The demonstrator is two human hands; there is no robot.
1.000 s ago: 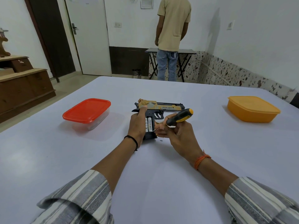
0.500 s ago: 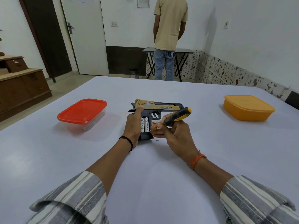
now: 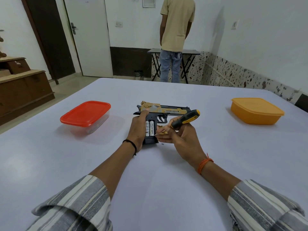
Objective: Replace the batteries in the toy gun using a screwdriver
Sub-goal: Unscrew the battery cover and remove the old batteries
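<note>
Lying flat at the middle of the white worktop (image 3: 166, 189): toy gun (image 3: 164, 111), grip toward the camera, battery bay open, two white batteries (image 3: 149, 130) inside. Left hand (image 3: 138, 130) curled around the grip's left side, thumb up by the hammer. Right hand (image 3: 180, 136) just right of the gun, fingers closed on the screwdriver (image 3: 185, 118), tip near the batteries. Tiny screw (image 3: 162, 144) close below the grip. Well left of the gun, red-lidded box (image 3: 85, 115); well right, orange box (image 3: 256, 110); bare surface between.
</note>
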